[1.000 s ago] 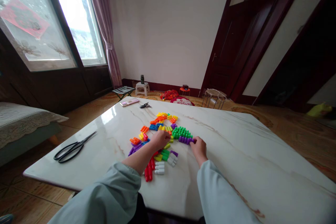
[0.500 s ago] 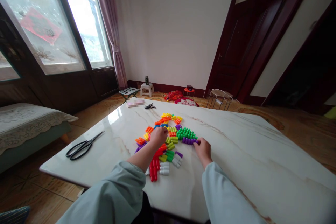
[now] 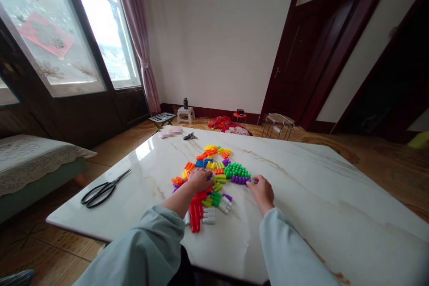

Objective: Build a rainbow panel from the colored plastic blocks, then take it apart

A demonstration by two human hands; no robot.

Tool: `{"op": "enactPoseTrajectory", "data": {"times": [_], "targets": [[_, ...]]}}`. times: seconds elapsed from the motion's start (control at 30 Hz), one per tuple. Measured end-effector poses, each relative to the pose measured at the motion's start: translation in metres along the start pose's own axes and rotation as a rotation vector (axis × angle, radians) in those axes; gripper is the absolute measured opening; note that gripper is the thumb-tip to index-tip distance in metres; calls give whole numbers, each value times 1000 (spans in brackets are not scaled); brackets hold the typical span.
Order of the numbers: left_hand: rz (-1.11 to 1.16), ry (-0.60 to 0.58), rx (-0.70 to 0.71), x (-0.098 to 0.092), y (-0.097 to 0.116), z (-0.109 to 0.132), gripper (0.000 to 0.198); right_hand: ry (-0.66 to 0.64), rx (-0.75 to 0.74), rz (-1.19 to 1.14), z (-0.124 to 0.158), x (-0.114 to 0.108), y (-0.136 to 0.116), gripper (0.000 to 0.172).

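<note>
Small capsule-shaped plastic pieces in many colours lie in bunches in the middle of the marble-look table. My left hand (image 3: 200, 180) rests low over them, fingers stretched forward and apart; a bit of purple shows by its fingertips, and the pieces beneath are hidden. Just beyond it are blue pieces (image 3: 202, 163). My right hand (image 3: 262, 192) pinches the right end of a row of purple beads (image 3: 239, 179), which borders a cluster of green beads (image 3: 237, 170). Red pieces (image 3: 195, 215) and white pieces (image 3: 209, 215) lie nearer to me.
Black-handled scissors (image 3: 104, 191) lie on the table's left side, pliers (image 3: 190, 136) near its far edge beside a blurred pinkish item (image 3: 170, 132). The marble-look table (image 3: 301, 178) stretches out to the right. Beyond stand a white stool (image 3: 185, 115) and a round-seated stool (image 3: 278, 119).
My left hand has come down and nearer to me, its fingers spreading from a closed curl and uncovering the blue pieces. My right hand stays at the purple row's end.
</note>
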State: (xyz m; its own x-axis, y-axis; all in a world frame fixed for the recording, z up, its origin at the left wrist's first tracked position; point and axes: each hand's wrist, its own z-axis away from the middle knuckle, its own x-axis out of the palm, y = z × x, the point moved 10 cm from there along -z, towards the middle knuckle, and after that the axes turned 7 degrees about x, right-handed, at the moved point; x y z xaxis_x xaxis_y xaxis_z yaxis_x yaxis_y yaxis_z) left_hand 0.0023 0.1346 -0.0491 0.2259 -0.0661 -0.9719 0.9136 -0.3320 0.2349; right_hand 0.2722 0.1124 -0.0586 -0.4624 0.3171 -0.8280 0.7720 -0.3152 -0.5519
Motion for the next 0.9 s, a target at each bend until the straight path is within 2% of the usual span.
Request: {"op": "enactPoseTrajectory", "data": {"times": [0.17,0.4,0.53,0.67,0.77,0.9], "targets": [[-46,-32,-43,7,-1,-3,46,40,1,-26,2,-10,-5,24],[-31,-14,-99,10,-10,-7,42,67,-51,-51,4,-11,-12,21],[-32,31,-168,2,-15,-7,32,81,-86,-77,5,-15,-21,17],[15,121,-226,-14,-20,-5,31,25,-170,-157,8,-8,-40,13],[45,176,-107,-19,-8,-4,33,-50,-269,-208,15,3,-58,12],[57,113,189,-8,27,-4,39,-126,-356,-210,24,16,-74,13]]}}
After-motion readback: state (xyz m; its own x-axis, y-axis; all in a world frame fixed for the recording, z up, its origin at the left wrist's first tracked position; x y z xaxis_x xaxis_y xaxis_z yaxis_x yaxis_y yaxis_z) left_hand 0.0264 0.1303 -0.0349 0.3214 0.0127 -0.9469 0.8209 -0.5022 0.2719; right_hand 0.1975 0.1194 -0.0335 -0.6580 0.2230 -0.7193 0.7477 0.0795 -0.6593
